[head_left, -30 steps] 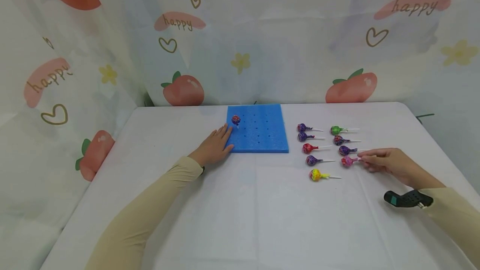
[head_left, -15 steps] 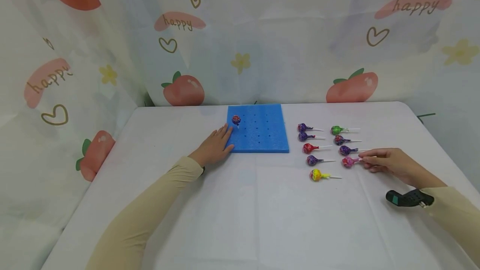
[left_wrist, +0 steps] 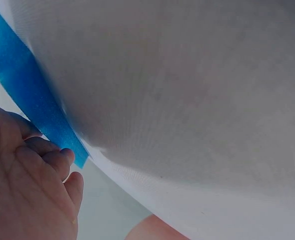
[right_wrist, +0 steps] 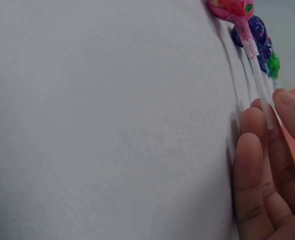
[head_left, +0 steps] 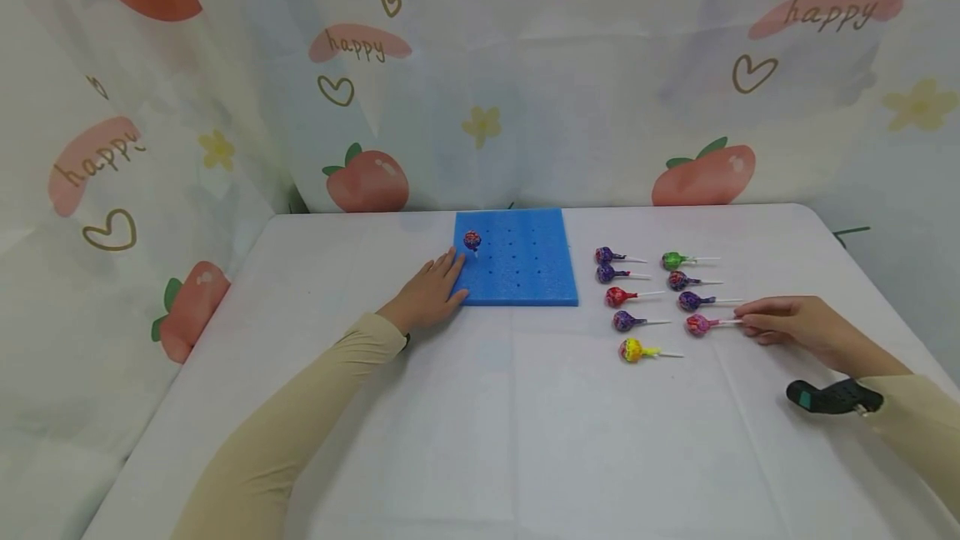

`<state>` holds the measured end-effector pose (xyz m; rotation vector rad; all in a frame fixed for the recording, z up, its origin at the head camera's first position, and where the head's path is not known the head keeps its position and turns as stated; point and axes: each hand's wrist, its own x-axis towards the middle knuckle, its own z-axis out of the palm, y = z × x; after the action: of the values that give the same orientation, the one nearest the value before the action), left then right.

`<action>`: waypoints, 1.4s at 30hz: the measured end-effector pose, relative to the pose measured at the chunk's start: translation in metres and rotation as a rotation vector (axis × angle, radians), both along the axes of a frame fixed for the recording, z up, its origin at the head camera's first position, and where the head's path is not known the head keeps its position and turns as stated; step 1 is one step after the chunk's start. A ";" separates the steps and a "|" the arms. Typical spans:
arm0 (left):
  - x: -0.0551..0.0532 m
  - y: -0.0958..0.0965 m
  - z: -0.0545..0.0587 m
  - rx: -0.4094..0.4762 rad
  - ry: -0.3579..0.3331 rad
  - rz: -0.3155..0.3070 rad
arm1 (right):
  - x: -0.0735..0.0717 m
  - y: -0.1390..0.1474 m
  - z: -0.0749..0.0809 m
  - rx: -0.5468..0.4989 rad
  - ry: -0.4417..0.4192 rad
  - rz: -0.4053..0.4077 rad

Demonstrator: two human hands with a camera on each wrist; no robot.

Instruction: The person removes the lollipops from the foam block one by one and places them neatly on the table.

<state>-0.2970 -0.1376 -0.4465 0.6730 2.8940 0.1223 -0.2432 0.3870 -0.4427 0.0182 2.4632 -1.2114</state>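
Note:
In the head view, the left hand point(head_left: 426, 293) rests with extended fingers against the left edge of a blue foam board point(head_left: 517, 286) dotted with small holes. One lollipop point(head_left: 472, 239) stands upright in a hole near the board's left side. The right hand point(head_left: 795, 325) holds the white stick of a pink-wrapped lollipop point(head_left: 698, 324) near its end, between thumb and fingers. In the right wrist view, the stick point(right_wrist: 261, 90) passes between the thumb and fingertips. The left wrist view shows the left fingers touching the board's side point(left_wrist: 37, 90).
Several wrapped lollipops lie in two columns right of the board, including a green one point(head_left: 672, 260), a red one point(head_left: 617, 297) and a yellow one point(head_left: 632, 350). Their sticks point right. A white cloth point(head_left: 450, 440) covers the table; a printed curtain point(head_left: 570, 107) hangs behind.
The right hand has shifted right, from the pink lollipop's wrapper neck to the end of its stick, exposing more stick. The pink lollipop has moved slightly right. The left hand stays put.

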 end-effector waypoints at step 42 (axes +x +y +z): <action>-0.001 -0.001 -0.002 0.015 0.004 -0.009 | -0.042 -0.050 0.069 0.059 0.217 0.282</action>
<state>-0.2984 -0.1389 -0.4484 0.6897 2.8963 0.1419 -0.2856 0.3366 -0.3735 -0.4511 2.5734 -1.0664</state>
